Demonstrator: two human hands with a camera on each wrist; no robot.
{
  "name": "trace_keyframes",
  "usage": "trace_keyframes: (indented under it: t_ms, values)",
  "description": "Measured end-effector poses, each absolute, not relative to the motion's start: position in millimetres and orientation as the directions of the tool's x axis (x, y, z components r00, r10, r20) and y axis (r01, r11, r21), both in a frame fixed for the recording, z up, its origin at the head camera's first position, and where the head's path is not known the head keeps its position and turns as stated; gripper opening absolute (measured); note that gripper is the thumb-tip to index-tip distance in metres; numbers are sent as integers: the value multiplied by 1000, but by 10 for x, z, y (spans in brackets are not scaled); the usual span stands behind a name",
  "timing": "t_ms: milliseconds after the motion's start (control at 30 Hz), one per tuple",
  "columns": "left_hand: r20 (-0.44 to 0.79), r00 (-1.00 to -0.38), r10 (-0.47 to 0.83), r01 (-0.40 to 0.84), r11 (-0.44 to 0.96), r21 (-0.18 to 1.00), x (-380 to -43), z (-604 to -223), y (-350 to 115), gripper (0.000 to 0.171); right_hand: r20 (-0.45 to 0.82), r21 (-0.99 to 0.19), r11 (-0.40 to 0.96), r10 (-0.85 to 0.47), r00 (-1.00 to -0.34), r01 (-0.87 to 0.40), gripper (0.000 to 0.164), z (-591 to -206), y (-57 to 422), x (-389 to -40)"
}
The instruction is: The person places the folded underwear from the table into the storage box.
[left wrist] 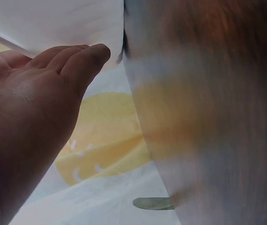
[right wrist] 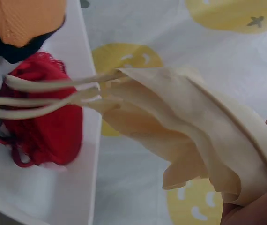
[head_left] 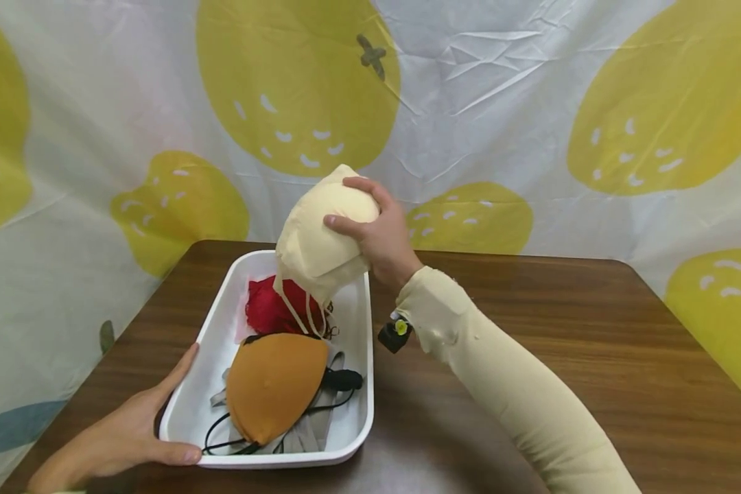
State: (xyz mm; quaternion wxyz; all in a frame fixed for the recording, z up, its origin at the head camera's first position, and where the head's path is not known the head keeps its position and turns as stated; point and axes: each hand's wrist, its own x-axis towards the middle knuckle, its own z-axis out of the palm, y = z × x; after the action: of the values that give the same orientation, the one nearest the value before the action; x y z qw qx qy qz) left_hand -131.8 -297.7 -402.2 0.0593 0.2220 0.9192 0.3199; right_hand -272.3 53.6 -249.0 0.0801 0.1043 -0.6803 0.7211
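Observation:
My right hand (head_left: pixel 383 237) grips a cream bra (head_left: pixel 321 233) and holds it up over the far end of a white plastic tray (head_left: pixel 368 357). The bra's cups are folded together, and its thin straps dangle down over a red lace bra (right wrist: pixel 54 117) lying in the tray. Nearer me, an orange bra (head_left: pixel 278 384) with black cords lies cup up on grey straps (head_left: pixel 311 436). My left hand (head_left: pixel 123 432) rests against the tray's near left corner, thumb at the front rim. In the left wrist view, its fingers (left wrist: pixel 84 61) lie fairly straight along the outer wall.
The tray stands on a dark brown wooden table (head_left: pixel 531 357), left of its middle. A white curtain (head_left: pixel 481 68) printed with yellow fruit hangs close behind the table and along its left side. A small black device (head_left: pixel 395 334) sits at my right wrist.

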Motion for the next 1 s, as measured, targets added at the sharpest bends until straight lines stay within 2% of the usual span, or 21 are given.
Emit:
trace_keyframes:
  t_ms: [267,400,533,767,867,1000]
  values:
    - [-14,-898,440,337,707,621,-1332,-4041,-2971,122,149,-984,80,-135,-980,-161,58,-2797,289,-2803]
    - [1,-896,444,343,691,636,-1327,-4046,-2965,124,82,-990,95,-181,-980,-100,58,-2928,207,-2811]
    - [29,-893,449,362,678,640,-1315,-4046,-2968,126,74,-989,113,-209,-975,-100,60,-3020,124,-2818]
    - [50,-890,453,381,680,626,-1306,-4046,-2989,126,135,-964,191,-252,-958,-186,60,-3094,2,-2828]
    - [54,-889,455,385,678,626,-1306,-4048,-2996,126,153,-904,340,-310,-939,-259,58,-3122,-18,-2813]
    - [66,-884,464,399,670,626,-1307,-4046,-2994,126,175,-676,603,-429,-886,-425,56,-3172,-33,-2798]
